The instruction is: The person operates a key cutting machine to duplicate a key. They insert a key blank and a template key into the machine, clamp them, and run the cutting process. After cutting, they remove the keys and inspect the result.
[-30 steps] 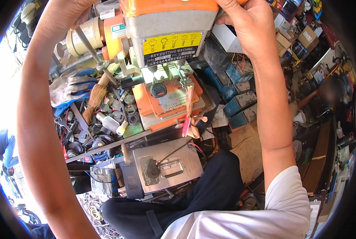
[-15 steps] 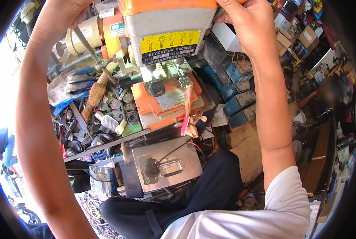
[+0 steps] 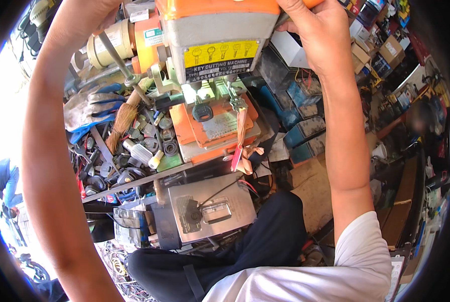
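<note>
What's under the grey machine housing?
Under the housing: a black-headed key, a second key trailing a brown strip, pale metal parts, an orange base. The housing covers whatever lies farther back.

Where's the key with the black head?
In the head view, the black-headed key is above centre, slightly left, below the orange-and-grey metal housing, left of the tan ribbon.

A person wears a white shirt [image 3: 295, 279] of softly creased cloth. The loose right sleeve [image 3: 363, 241] is short, its hem ending just past the elbow crease. Plain trousers [image 3: 265, 229], near black with a bluish cast, cover the legs in soft folds, and a narrow, flat dark strip [image 3: 194, 283] crosses one leg. Both forearms [image 3: 348, 141] are bare, as are the right hand [image 3: 319, 25] and the left hand [image 3: 91, 14], partly cut off by the upper edge.
</note>
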`<state>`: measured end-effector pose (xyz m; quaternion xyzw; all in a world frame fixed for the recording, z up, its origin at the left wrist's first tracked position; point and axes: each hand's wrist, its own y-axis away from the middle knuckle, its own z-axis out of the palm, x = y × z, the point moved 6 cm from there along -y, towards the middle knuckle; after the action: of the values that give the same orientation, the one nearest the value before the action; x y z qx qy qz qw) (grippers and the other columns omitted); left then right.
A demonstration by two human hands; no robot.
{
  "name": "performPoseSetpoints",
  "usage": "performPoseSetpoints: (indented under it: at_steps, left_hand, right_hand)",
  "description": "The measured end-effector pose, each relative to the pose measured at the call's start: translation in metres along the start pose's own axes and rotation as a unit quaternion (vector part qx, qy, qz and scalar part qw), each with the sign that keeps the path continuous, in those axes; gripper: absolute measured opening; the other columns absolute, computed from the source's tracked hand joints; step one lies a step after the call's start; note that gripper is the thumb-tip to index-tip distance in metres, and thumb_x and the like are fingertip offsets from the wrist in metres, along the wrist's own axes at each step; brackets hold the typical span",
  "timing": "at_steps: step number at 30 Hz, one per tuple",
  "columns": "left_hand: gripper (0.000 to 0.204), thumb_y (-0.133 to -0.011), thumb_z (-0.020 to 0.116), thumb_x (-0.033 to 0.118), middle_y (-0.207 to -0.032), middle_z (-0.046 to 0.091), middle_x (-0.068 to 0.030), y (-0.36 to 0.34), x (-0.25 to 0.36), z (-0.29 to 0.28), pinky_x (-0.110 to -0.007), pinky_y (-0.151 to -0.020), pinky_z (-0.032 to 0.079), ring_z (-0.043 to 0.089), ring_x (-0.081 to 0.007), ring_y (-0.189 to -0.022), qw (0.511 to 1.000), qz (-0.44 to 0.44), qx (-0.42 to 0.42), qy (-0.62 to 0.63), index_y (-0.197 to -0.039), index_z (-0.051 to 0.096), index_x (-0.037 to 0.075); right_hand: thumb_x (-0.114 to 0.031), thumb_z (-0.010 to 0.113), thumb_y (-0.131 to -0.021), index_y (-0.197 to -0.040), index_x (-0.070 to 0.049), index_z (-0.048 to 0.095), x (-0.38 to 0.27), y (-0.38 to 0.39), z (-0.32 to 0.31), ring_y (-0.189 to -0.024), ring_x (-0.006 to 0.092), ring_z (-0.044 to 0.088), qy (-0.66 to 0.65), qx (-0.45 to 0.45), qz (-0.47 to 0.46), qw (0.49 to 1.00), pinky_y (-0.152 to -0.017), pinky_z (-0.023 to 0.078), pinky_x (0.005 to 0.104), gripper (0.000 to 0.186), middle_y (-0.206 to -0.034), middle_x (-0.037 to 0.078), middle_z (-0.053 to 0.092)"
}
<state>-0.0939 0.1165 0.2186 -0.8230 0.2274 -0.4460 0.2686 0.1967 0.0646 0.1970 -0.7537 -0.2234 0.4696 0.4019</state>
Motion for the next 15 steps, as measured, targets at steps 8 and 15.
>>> performPoseSetpoints:
  at_steps: [8,15]
  left_hand:
    - [0.049,-0.082,0.089,0.036,-0.068,0.067,-0.0025,0.001,-0.004,-0.004,-0.022,-0.036,0.032,0.045,-0.0048,-0.040,0.999,0.010,0.017,0.029,-0.103,0.073,-0.005]
    - [0.048,-0.081,0.089,0.038,-0.070,0.068,-0.0029,0.001,0.002,0.000,-0.022,-0.036,0.034,0.046,-0.0049,-0.041,0.999,0.009,-0.002,0.045,-0.101,0.075,-0.003]
  right_hand:
    - [-0.030,0.079,-0.096,-0.087,-0.006,0.058,0.001,-0.002,0.001,-0.064,0.0043,0.049,0.004,0.005,-0.011,1.000,-0.055,0.042,0.0218,0.033,-0.075,-0.005,0.056]
    - [-0.028,0.073,-0.100,-0.108,-0.002,0.059,-0.006,-0.004,0.010,-0.074,0.0070,0.060,-0.079,-0.040,0.068,0.994,-0.064,0.050,0.0223,0.031,-0.091,0.000,0.064]
